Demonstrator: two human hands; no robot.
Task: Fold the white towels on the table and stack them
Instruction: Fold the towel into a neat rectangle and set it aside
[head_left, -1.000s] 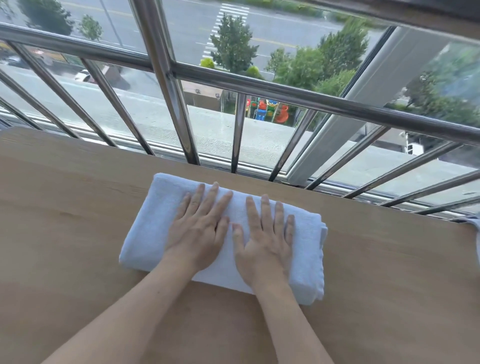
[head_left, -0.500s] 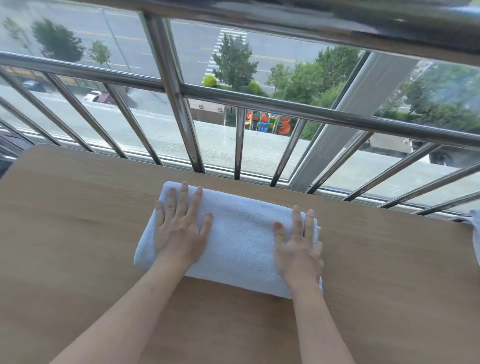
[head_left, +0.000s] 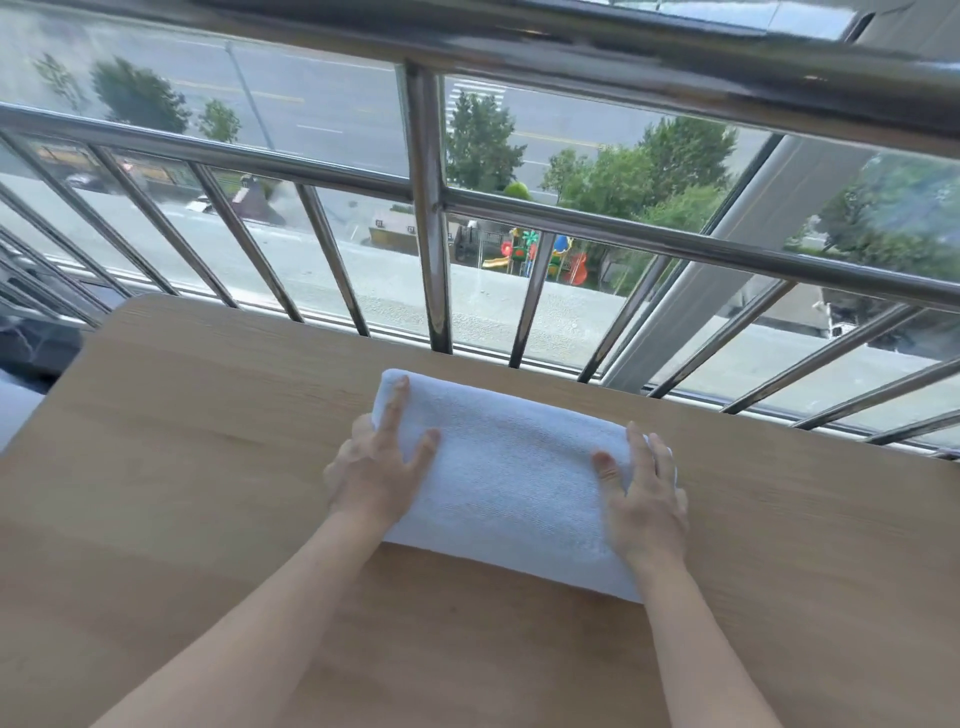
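The two hands lie on the two ends of one folded white towel (head_left: 511, 480), each with fingers straight rather than clenched and nothing pinched between them. The left hand (head_left: 378, 470) covers the towel's left end: its forefinger points along the top toward the far corner, its thumb is spread out on the cloth, and its outer fingers are blurred where they reach past the towel's edge, so how they lie there cannot be told. The right hand (head_left: 645, 496) rests flat on the right end, thumb on the cloth and fingers stretched toward the far right corner. Both bare forearms run in from the bottom of the view. The towel is a single thick oblong, folded into layers, lying slightly askew on the far middle part of one light wooden desk (head_left: 187, 447), its far long edge near the desk's far edge. It is the only towel in view. Just behind the desk stands a shiny metal railing (head_left: 427, 218) with one thick upright post, two horizontal rails and a row of thinner slanted bars. Beyond it, through the glass, are a road, green trees and one brightly coloured playground (head_left: 537, 254) far below.
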